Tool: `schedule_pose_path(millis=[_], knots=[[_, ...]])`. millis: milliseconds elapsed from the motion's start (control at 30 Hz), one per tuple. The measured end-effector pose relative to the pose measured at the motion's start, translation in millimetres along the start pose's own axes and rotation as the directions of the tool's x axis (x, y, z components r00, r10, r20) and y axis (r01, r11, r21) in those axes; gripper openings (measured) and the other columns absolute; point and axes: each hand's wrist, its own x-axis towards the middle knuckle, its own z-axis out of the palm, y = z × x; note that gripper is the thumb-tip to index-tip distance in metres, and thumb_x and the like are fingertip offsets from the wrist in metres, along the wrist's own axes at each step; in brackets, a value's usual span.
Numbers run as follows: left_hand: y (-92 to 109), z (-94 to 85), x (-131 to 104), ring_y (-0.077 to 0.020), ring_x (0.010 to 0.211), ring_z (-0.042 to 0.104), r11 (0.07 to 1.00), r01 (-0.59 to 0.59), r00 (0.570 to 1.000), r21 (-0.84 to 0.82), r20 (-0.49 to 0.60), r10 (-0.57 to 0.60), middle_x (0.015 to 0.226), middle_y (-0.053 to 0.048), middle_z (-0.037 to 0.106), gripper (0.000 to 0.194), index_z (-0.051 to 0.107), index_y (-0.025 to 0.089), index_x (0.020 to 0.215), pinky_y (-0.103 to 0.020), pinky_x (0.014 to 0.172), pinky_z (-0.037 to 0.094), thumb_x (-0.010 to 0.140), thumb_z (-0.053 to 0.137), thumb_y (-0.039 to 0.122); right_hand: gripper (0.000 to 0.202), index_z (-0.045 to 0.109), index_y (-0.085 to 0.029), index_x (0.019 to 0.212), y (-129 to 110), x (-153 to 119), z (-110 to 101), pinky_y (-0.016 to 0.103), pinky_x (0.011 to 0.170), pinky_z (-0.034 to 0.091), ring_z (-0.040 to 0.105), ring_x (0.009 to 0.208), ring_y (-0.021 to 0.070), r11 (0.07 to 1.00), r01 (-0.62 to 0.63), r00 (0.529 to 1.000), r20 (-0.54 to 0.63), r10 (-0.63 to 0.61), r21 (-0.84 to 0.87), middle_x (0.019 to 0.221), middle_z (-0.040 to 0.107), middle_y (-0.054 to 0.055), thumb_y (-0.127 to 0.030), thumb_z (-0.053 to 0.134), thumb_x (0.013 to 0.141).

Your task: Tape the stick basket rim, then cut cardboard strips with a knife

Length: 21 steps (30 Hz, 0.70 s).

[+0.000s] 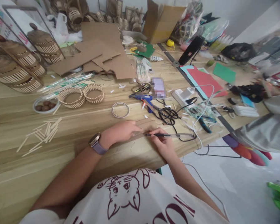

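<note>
My right hand (162, 143) pinches a dark, clear-barrelled pen (175, 135), its tip pointing left over a small piece of brown cardboard (148, 124) near the table's front edge. My left hand (120, 132), with a watch (95, 140) on the wrist, rests on that cardboard, its index finger stretched toward the pen tip and the other fingers partly hidden. Just beyond the left hand lies a round ring (120, 110). Black-handled scissors (168, 115) and a blue glue gun (142, 97) lie past the cardboard.
Loose sticks (45, 133), a bowl of brown balls (46, 106) and two small stick baskets (72, 97) are at the left. Cardboard sheets (107, 40) lie farther back. Cables, a power strip (183, 98), pliers (204, 124) and coloured paper (207, 82) occupy the right.
</note>
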Motion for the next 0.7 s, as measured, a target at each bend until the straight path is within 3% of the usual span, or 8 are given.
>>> schedule_pose_path(millis=[400,700], knots=[[-7,6.2,2,-0.0187,0.086,0.059,0.998,-0.055,0.998,-0.005,-0.044,0.055,0.094,-0.005,0.061,0.053,0.06,0.028,0.136,-0.027,0.076,0.043,0.09,0.048,0.005,0.008,0.066,-0.023,0.082,-3,-3,20,0.032,0.068,0.051,0.065,0.076,0.0204,0.982,0.186,0.982,0.04,-0.185,-0.032,0.078,0.07,0.003,-0.024,0.059,0.084],[-4,5.5,1,-0.0179,0.078,0.056,0.997,-0.075,0.996,0.012,-0.056,0.076,0.086,-0.003,0.056,0.046,0.067,0.027,0.124,-0.027,0.068,0.04,0.089,0.045,0.006,0.008,0.065,-0.025,0.079,-4,0,26,0.039,0.082,0.049,0.065,0.078,0.0211,0.952,0.28,0.96,0.047,-0.277,-0.123,0.076,0.071,0.001,-0.022,0.059,0.084]])
